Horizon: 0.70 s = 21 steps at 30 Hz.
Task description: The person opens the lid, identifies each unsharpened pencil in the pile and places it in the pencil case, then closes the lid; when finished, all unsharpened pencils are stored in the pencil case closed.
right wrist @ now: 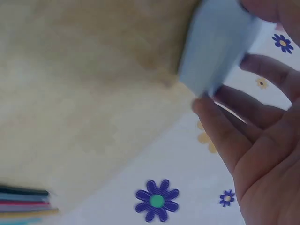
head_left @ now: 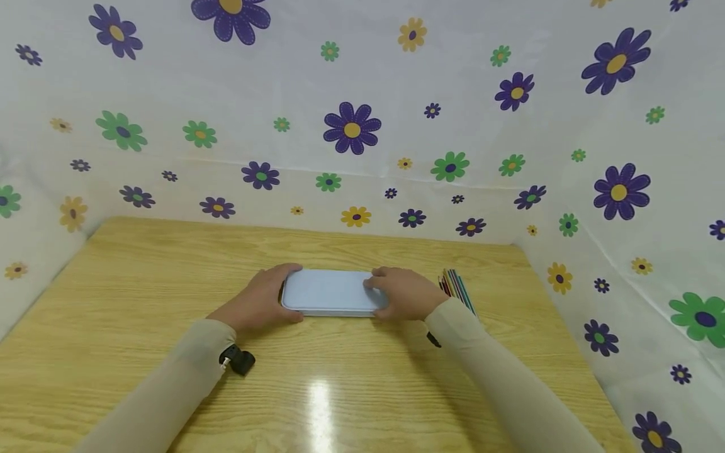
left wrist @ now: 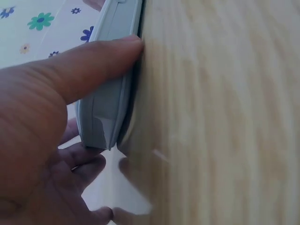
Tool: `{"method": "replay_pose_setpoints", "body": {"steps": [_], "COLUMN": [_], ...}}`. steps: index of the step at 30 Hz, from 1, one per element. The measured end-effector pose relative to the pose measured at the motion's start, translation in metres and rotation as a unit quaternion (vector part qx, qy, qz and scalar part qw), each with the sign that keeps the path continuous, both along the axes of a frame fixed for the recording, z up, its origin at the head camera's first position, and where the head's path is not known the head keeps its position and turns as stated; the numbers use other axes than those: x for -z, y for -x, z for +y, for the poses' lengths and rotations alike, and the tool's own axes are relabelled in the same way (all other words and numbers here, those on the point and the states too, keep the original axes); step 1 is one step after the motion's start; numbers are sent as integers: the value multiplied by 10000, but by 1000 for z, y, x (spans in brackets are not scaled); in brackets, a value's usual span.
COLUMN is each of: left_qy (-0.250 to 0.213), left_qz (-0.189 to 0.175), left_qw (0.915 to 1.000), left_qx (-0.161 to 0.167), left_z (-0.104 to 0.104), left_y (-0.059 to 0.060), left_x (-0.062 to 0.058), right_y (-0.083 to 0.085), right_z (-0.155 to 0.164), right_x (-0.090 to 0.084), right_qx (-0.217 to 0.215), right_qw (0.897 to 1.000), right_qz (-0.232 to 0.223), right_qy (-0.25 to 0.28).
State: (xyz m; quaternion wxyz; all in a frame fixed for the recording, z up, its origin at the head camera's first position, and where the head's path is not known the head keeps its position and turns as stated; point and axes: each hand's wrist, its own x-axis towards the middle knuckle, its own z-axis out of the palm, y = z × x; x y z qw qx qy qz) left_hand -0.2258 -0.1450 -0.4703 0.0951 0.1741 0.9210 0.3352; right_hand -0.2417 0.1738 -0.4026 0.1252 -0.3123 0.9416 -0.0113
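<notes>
A pale blue, flat pencil case [head_left: 331,292] with rounded corners lies lengthwise across the middle of the table. My left hand [head_left: 263,299] grips its left end, the thumb along the near side and the fingers round the far edge. Close up in the left wrist view, the thumb presses the side wall of the case [left wrist: 105,112], low over the wood. At the other end my right hand [head_left: 410,292] holds the case, thumb at the near edge and fingers over the top and far corner. In the right wrist view the case [right wrist: 213,51] is blurred between thumb and fingers.
Several colored pencils [head_left: 457,289] lie in a bunch just right of my right hand, partly hidden by the sleeve. The wooden table [head_left: 351,402] meets a white flower-print cloth [head_left: 283,82] at the back and sides.
</notes>
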Motion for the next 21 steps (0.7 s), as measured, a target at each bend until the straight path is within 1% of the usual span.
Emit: {"method": "replay_pose_setpoints", "body": {"steps": [4,7,9,14,19,21], "left_qy": [177,358,430,515,450,403], "left_qz": [231,453,517,564,567,512], "left_qw": [9996,9983,9977,9969,9971,9975], "left_qx": [33,110,119,172,253,262], "left_z": [4,6,7,8,6,6], "left_y": [-3,-5,-7,-8,-6,-6], "left_x": [-4,-7,-10,-14,-11,-10], "right_y": [2,3,3,5,9,10], "right_z": [-3,-4,-3,-3,-5,-5], "right_x": [-7,-9,-11,-12,-10,-9], "right_qx": [-256,-387,-446,-544,-650,-690], "right_qw": [9996,9990,9987,9981,9969,9964], "right_qz": [47,100,121,139,170,183], "right_qy": [-129,-193,-212,-261,-410,-455]}}
